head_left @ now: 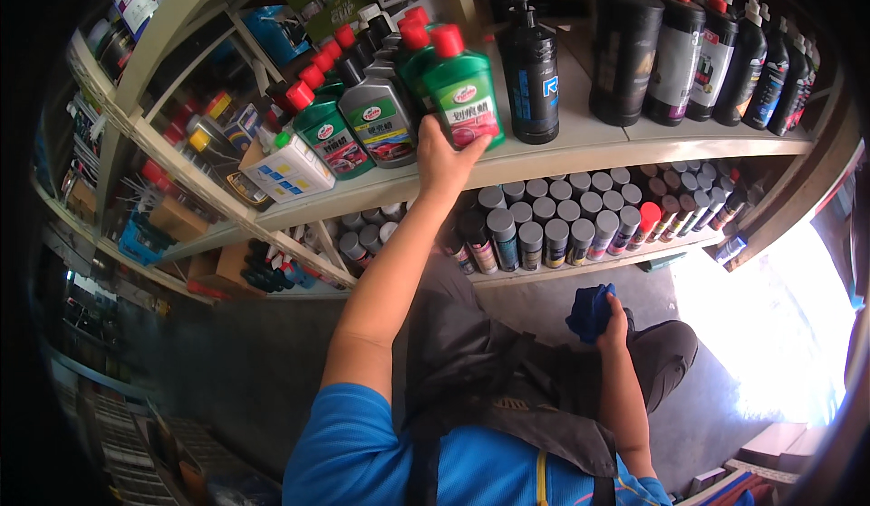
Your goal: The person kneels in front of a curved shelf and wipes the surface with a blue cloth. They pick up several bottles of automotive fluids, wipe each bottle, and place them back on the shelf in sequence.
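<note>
As the left hand grips a green bottle low down at the front of the shelf, between a grey bottle and a black bottle, the right hand clutches a bunched blue cloth well below! Getting hold: done. Bringing cloth and bottle together: not yet. Whether the base is off the shelf, or which neighbours have been handled, I can't tell.

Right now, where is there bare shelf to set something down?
Bare upper shelf shows between the blue-marked black bottle and the larger black bottle; a strip fronts the latter. It is crowded left of the green bottle in the left hand, and spray cans pack the lower shelf.
</note>
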`<act>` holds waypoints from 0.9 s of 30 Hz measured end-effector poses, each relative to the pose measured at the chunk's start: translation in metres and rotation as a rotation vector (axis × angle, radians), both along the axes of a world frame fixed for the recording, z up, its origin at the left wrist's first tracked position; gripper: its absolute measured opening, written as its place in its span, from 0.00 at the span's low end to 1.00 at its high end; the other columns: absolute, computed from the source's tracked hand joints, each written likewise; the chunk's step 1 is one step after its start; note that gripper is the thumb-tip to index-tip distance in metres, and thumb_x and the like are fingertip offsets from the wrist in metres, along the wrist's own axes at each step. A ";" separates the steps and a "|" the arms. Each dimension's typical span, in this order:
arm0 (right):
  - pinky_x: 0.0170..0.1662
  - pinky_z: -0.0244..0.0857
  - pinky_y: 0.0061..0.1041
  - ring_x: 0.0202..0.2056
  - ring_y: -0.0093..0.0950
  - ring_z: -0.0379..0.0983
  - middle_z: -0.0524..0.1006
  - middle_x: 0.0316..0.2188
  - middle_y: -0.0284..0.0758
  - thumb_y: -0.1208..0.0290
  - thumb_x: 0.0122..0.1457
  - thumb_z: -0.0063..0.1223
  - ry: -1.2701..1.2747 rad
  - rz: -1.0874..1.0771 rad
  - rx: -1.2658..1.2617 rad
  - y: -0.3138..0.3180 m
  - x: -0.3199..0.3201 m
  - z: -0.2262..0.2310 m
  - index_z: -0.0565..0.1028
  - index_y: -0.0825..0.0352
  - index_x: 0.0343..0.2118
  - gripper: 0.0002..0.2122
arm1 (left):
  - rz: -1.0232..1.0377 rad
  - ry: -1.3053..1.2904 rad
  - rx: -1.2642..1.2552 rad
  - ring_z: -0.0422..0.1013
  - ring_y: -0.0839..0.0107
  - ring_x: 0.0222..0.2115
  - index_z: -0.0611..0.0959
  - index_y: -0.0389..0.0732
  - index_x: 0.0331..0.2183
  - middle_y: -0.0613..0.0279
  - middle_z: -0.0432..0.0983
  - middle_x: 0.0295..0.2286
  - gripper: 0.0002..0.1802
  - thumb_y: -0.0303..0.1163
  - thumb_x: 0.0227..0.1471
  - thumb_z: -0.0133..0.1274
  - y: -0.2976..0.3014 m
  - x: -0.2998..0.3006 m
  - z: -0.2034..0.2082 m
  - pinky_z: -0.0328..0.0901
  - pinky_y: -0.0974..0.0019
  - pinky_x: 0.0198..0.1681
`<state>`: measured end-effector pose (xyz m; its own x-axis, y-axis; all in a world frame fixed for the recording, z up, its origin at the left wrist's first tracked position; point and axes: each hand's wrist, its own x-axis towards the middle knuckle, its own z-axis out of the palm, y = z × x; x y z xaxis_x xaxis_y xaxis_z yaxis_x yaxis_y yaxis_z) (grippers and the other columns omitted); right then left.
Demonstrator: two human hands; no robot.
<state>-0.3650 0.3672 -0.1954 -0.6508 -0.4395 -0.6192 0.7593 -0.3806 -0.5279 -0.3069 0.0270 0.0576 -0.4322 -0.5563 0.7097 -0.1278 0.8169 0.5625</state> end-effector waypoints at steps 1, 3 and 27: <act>0.42 0.72 0.41 0.36 0.39 0.77 0.78 0.37 0.41 0.59 0.56 0.52 -0.007 0.001 -0.005 0.000 0.000 0.000 0.74 0.69 0.42 0.18 | 0.037 -0.017 -0.022 0.67 0.42 0.37 0.66 0.34 0.36 0.40 0.69 0.34 0.34 0.42 0.36 0.68 -0.002 0.001 -0.001 0.63 0.51 0.40; 0.43 0.72 0.41 0.36 0.39 0.77 0.78 0.37 0.41 0.59 0.56 0.52 -0.007 0.001 -0.014 0.000 0.001 0.001 0.74 0.69 0.43 0.18 | 0.094 -0.028 -0.030 0.67 0.42 0.37 0.66 0.34 0.36 0.41 0.69 0.34 0.32 0.41 0.37 0.67 -0.006 0.001 -0.004 0.63 0.51 0.41; 0.40 0.72 0.41 0.35 0.39 0.76 0.77 0.36 0.41 0.60 0.56 0.52 -0.028 0.021 -0.026 0.001 -0.001 -0.008 0.73 0.69 0.42 0.18 | 0.097 -0.109 -0.169 0.67 0.42 0.42 0.68 0.28 0.48 0.40 0.69 0.41 0.30 0.38 0.50 0.58 -0.015 0.021 -0.021 0.64 0.51 0.45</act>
<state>-0.3663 0.3682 -0.2039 -0.6241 -0.4691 -0.6249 0.7814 -0.3780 -0.4966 -0.2856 0.0121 0.0361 -0.4621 -0.4761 0.7482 -0.2627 0.8793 0.3973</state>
